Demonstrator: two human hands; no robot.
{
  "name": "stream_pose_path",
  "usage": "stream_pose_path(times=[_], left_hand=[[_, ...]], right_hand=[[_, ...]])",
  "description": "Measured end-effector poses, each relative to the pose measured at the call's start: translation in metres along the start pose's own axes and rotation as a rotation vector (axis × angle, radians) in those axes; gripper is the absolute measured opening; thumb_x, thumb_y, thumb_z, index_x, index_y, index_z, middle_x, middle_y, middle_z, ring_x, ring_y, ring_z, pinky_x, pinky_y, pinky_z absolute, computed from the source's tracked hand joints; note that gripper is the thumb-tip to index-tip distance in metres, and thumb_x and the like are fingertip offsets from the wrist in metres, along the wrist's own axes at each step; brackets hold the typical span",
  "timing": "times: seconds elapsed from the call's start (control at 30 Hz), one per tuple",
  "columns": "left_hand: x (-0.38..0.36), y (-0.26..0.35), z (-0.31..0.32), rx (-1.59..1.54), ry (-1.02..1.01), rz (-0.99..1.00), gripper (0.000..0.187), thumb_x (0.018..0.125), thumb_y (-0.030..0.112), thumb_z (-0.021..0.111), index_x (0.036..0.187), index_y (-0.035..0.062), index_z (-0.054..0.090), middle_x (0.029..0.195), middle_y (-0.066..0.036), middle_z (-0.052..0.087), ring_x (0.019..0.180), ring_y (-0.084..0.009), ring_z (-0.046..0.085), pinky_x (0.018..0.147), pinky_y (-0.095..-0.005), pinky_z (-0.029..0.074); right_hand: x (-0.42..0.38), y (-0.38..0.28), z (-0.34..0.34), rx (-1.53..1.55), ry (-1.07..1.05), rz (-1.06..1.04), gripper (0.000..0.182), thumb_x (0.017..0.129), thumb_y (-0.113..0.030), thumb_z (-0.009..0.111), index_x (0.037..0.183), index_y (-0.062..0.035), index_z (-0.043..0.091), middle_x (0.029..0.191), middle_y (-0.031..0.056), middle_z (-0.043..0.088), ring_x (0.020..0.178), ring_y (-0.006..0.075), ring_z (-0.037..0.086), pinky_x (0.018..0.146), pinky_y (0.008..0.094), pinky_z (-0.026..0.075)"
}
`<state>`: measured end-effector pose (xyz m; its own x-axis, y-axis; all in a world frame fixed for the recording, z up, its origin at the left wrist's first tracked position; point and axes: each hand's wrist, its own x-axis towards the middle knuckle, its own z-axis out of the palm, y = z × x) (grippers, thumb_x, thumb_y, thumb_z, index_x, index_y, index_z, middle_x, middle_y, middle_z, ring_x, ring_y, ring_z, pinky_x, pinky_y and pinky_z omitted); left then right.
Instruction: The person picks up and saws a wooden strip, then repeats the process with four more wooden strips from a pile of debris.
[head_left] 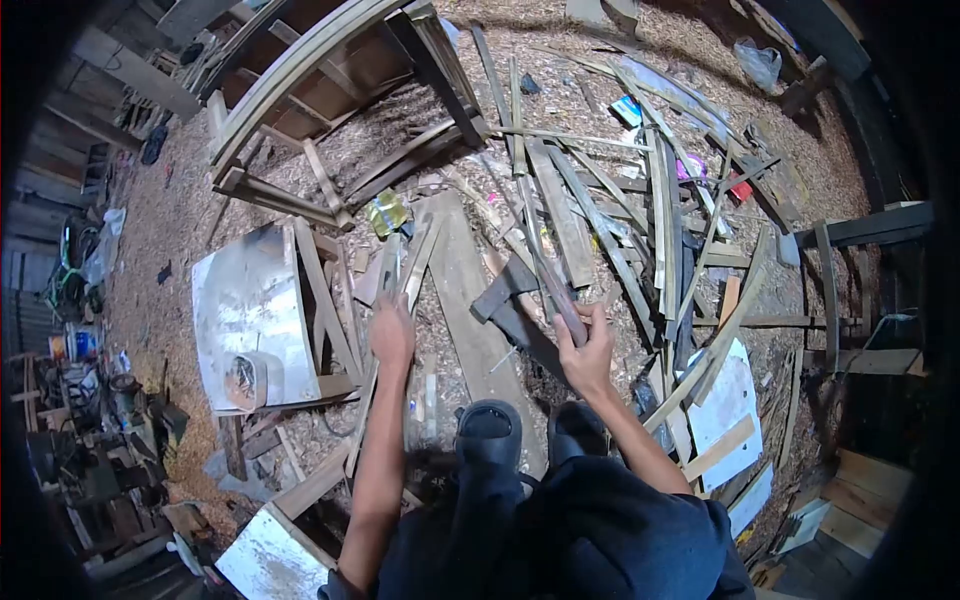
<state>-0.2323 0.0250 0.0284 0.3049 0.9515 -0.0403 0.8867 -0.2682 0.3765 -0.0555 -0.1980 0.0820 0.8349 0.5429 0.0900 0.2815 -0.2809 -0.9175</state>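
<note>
- Support: floor (150, 240), brown, thickly strewn with wood shavings and chips; clock positions taken from the centre of view, 12 at the far side.
- Centre: wide plank (458, 262), flat, running roughly 11 to 5.
- 11 o'clock: large wooden frame (330, 172), curved upper rail, standing.
- Between 10 and 11: yellowish see-through packet (386, 213).
- 9 o'clock: white-topped stand (238, 300), surface stained.
- 2 o'clock: loose heap of laths (662, 225), crossing at many angles.
- 1 o'clock: blue-and-white packet (627, 111).
- 4 o'clock: white board (735, 395), partly covered by wood pieces.
</note>
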Motion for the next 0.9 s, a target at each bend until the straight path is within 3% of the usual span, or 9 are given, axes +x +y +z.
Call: stream_pose_path(times=[0.07,0.13,0.2,0.27,0.4,0.47,0.67,0.73,0.9], left_hand=[[-0.003,-0.009,0.005,-0.029,0.03,0.026,0.035,0.093,0.032,0.052,0.106,-0.0011,0.053,0.105,-0.026,0.061,0.093,-0.0441,0.059,0.078,-0.0513,0.046],[-0.002,-0.013,0.009,0.032,0.002,0.018,0.036,0.092,0.033,0.054,0.107,-0.0003,0.053,0.103,-0.025,0.062,0.092,-0.0437,0.059,0.077,-0.0511,0.046],[0.0,-0.015,0.015,0.025,0.01,0.084,0.036,0.092,0.032,0.054,0.106,-0.0009,0.053,0.099,-0.026,0.062,0.089,-0.043,0.06,0.075,-0.0512,0.046],[-0.002,-0.001,0.011,0.029,-0.027,-0.058,0.037,0.091,0.031,0.055,0.105,-0.0027,0.053,0.094,-0.028,0.062,0.087,-0.0428,0.061,0.075,-0.0509,0.046],[-0.001,-0.005,0.022,-0.113,-0.008,0.071,0.038,0.092,0.032,0.054,0.104,-0.0043,0.052,0.088,-0.029,0.062,0.085,-0.0429,0.061,0.075,-0.0486,0.046],[-0.003,0.014,0.002,-0.336,-0.18,0.005,0.045,0.093,0.038,0.051,0.104,-0.006,0.051,0.086,-0.027,0.061,0.082,-0.041,0.061,0.075,-0.046,0.046],[-0.03,0.09,-0.013,-0.533,-0.287,0.12,0.044,0.102,0.034,0.031,0.098,-0.0032,0.054,0.085,-0.019,0.055,0.081,-0.0297,0.053,0.081,-0.0372,0.041],[-0.035,0.097,-0.001,-0.54,-0.28,0.293,0.041,0.101,0.034,0.033,0.102,-0.0009,0.053,0.073,-0.02,0.055,0.067,-0.0326,0.053,0.069,-0.0412,0.043],[-0.057,0.1,0.019,-0.454,-0.403,0.282,0.043,0.098,0.039,0.042,0.104,-0.0019,0.053,0.084,-0.029,0.061,0.083,-0.0466,0.06,0.073,-0.0473,0.044]], right_hand=[[-0.004,-0.008,0.001,-0.009,-0.009,0.021,0.028,0.085,-0.019,0.067,0.095,0.0017,0.051,0.071,0.0207,0.064,0.063,0.0274,0.066,0.057,0.037,0.048],[-0.008,-0.007,0.001,-0.013,-0.053,0.048,0.026,0.085,-0.016,0.068,0.096,0.0021,0.053,0.074,0.0158,0.065,0.062,0.0167,0.063,0.054,0.0302,0.047],[-0.012,-0.003,0.0,-0.033,-0.015,0.055,0.026,0.085,-0.016,0.068,0.097,0.0023,0.054,0.075,0.0175,0.065,0.063,0.0207,0.064,0.056,0.0326,0.048],[-0.014,-0.001,-0.004,-0.062,0.06,-0.023,0.026,0.084,-0.015,0.068,0.098,0.0026,0.055,0.076,0.0187,0.065,0.065,0.0246,0.066,0.059,0.0351,0.049],[-0.017,-0.002,-0.015,-0.066,0.107,0.083,0.026,0.085,-0.017,0.067,0.099,0.0008,0.054,0.076,0.0212,0.065,0.07,0.0301,0.068,0.06,0.0366,0.049],[-0.017,-0.001,-0.021,-0.056,0.087,0.153,0.029,0.086,-0.019,0.066,0.102,0.0005,0.053,0.079,0.0226,0.066,0.074,0.0342,0.068,0.061,0.0388,0.051],[-0.019,0.019,-0.02,-0.035,0.091,0.204,0.029,0.089,-0.021,0.063,0.105,-0.0014,0.051,0.087,0.0242,0.066,0.082,0.0388,0.067,0.068,0.0423,0.051],[-0.02,0.032,-0.019,0.018,0.083,0.19,0.028,0.089,-0.021,0.062,0.105,-0.0011,0.049,0.086,0.0252,0.065,0.082,0.0399,0.066,0.068,0.043,0.05],[-0.026,0.064,-0.024,-0.092,0.031,0.191,0.027,0.09,-0.019,0.06,0.105,-0.0014,0.047,0.081,0.0262,0.063,0.078,0.0432,0.063,0.066,0.0459,0.049]])
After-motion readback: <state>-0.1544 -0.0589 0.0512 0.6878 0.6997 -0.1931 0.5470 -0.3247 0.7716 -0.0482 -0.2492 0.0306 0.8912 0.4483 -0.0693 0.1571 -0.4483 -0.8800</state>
